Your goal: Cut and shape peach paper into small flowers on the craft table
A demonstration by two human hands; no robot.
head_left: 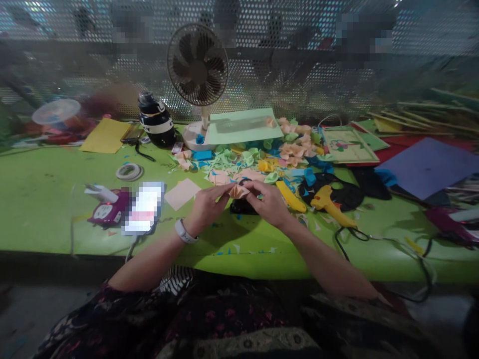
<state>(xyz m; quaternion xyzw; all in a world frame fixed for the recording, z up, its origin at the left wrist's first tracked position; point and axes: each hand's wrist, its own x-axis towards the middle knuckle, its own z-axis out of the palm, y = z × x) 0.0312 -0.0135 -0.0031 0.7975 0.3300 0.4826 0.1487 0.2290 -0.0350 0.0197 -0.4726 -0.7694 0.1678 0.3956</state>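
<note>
Between my fingers is a small folded piece of peach paper [238, 192], creased and flared out. My left hand [209, 203], with a pale watch band on the wrist, pinches its left side. On the right side my right hand [268, 200] grips it with thumb and forefinger. Under my hands sits a dark object [245, 207], mostly hidden, whose kind I cannot make out. Just beyond lies a heap of green paper scraps [228, 160], mixed with blue and yellow bits. A flat peach paper square [183, 194] rests to the left of my left hand.
A yellow glue gun [331, 205] with a cord lies on the right, beside yellow-handled scissors [290, 196]. Leftward are a phone [144, 208], a purple power strip [110, 208] and a tape roll [129, 172]. Behind stand a fan [198, 72] and a dark bottle [156, 122].
</note>
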